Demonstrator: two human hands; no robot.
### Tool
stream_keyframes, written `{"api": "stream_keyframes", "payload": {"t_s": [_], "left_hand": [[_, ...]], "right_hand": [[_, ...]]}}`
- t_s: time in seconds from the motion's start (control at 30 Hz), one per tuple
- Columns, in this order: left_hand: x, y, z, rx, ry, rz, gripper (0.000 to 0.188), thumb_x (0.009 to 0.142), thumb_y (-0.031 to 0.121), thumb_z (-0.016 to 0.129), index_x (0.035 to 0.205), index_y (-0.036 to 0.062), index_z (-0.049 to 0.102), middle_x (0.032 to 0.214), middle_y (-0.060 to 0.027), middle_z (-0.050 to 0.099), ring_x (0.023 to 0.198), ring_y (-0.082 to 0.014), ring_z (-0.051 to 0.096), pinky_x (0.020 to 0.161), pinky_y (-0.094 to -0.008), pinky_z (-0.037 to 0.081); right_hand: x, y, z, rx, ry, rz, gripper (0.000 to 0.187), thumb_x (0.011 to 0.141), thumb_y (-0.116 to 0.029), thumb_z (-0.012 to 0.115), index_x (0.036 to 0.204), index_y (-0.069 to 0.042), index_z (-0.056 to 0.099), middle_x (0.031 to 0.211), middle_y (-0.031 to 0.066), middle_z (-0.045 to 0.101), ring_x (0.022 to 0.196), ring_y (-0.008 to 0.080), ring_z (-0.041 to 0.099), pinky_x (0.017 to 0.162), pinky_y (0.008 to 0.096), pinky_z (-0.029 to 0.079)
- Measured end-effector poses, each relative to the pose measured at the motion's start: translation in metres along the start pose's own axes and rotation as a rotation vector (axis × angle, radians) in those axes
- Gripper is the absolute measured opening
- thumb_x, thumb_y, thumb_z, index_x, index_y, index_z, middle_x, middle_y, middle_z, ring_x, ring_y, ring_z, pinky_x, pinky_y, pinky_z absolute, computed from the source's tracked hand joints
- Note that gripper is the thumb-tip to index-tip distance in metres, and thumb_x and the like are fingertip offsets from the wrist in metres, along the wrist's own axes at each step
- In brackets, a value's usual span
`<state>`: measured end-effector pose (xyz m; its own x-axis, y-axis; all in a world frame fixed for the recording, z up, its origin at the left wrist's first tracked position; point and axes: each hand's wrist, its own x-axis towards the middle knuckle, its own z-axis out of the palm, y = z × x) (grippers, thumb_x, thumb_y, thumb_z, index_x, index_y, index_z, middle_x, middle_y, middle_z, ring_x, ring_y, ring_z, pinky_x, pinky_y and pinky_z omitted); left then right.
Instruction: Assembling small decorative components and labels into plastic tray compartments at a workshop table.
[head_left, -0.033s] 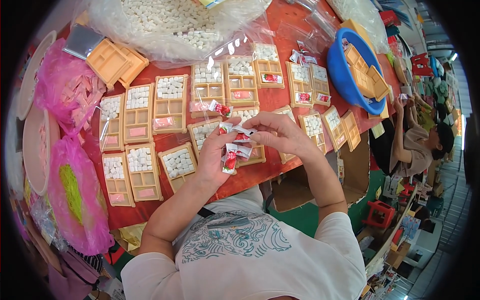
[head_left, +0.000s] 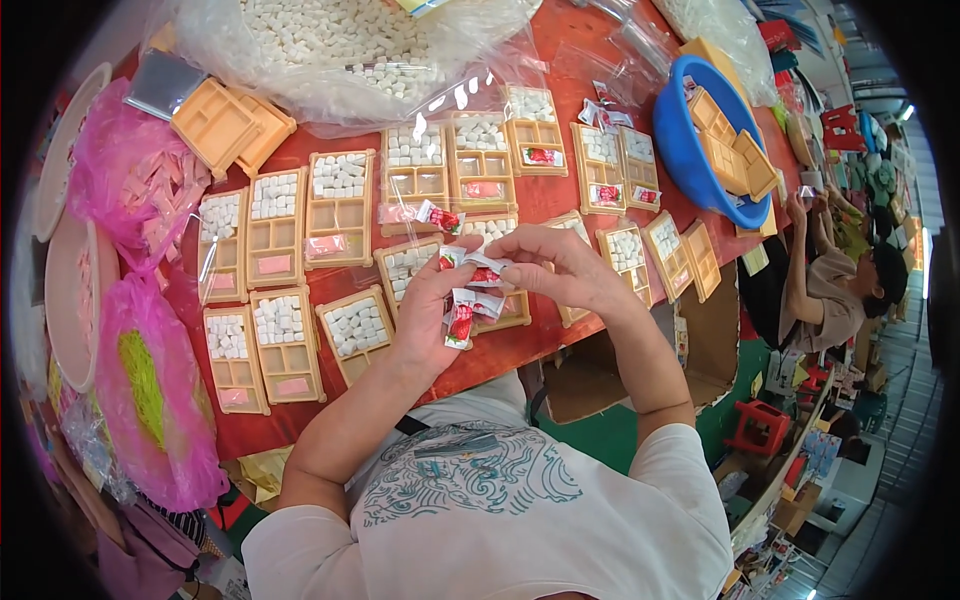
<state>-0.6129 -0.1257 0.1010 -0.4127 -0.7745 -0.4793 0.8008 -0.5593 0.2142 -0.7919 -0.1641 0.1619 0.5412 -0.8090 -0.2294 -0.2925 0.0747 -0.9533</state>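
Observation:
Several small white packets with a red strawberry print (head_left: 461, 322) are bunched in my left hand (head_left: 428, 318), its fingers closed round them. My right hand (head_left: 562, 268) meets it from the right, thumb and forefinger pinching another strawberry packet (head_left: 487, 275) of the bunch. Beneath both hands stand beige compartment trays (head_left: 512, 312), partly hidden by them, holding small white cubes. One loose packet (head_left: 440, 217) lies just beyond my left hand, across a tray edge. To the left, a tray (head_left: 356, 330) holds white cubes in its large compartment.
Rows of similar trays (head_left: 276, 235) cover the red table, several with pink pieces. A big clear bag of white cubes (head_left: 340, 40) lies at the back. At right stands a blue basin (head_left: 690, 130) with trays. Pink bags (head_left: 150, 370) hang at left; another person (head_left: 820, 290) sits far right.

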Motion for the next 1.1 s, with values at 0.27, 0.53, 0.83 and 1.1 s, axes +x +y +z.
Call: {"api": "stream_keyframes", "payload": {"t_s": [0.27,0.53,0.83,1.1], "left_hand": [[-0.004,0.005,-0.003,-0.011,-0.210,-0.077,0.037,0.090,0.005,0.051,0.126,0.0033,0.047,0.106,-0.0142,0.062,0.088,-0.0270,0.068,0.066,-0.0392,0.062],[-0.018,0.011,0.002,0.016,-0.090,-0.112,0.037,0.089,0.002,0.049,0.126,0.0018,0.048,0.094,-0.0116,0.063,0.077,-0.0206,0.067,0.058,-0.0332,0.060],[-0.036,0.018,-0.008,-0.012,-0.043,-0.091,0.039,0.088,0.005,0.052,0.126,0.0010,0.047,0.090,-0.0145,0.064,0.076,-0.0248,0.068,0.057,-0.0362,0.061],[-0.046,0.023,-0.020,-0.002,-0.034,-0.066,0.034,0.089,0.004,0.051,0.123,0.0020,0.050,0.093,-0.0140,0.064,0.076,-0.0213,0.067,0.055,-0.0334,0.059]], "right_hand": [[0.011,-0.001,0.000,-0.481,0.102,-0.005,0.018,0.089,-0.008,0.058,0.102,0.003,0.063,0.082,0.0125,0.067,0.074,0.0139,0.065,0.065,0.0288,0.051],[0.062,0.035,-0.020,-0.600,0.453,-0.012,0.015,0.086,-0.014,0.060,0.090,0.000,0.062,0.081,0.0111,0.064,0.071,0.0195,0.063,0.064,0.0347,0.048],[0.062,0.020,0.006,-1.114,0.499,-0.334,0.013,0.080,-0.017,0.065,0.087,-0.007,0.066,0.085,0.0068,0.059,0.085,0.0238,0.057,0.082,0.0397,0.037],[0.071,0.019,0.035,-1.038,0.378,-0.381,0.009,0.077,-0.015,0.067,0.079,-0.008,0.062,0.080,0.0059,0.056,0.084,0.0226,0.057,0.081,0.0367,0.036]]}}
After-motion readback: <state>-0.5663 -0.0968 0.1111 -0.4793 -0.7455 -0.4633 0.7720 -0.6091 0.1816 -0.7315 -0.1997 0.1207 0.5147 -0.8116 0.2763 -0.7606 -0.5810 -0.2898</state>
